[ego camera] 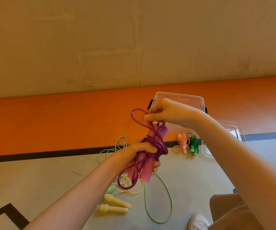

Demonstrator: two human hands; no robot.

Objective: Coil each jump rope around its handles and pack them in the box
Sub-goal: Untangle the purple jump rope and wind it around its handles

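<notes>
I see the left hand [144,151] wrapped around the two purple handles [146,156], held upright in mid-air with the purple rope [157,145] coiled round their middle. At twelve o'clock from it, the right hand [168,113] pinches a loop of that rope. The clear box [198,100] sits behind the right hand on the floor [192,180]. At three o'clock lie a coiled pink rope [182,142] and green rope [193,144]; at six o'clock, cream handles [115,205] and a loose mint rope [158,213].
</notes>
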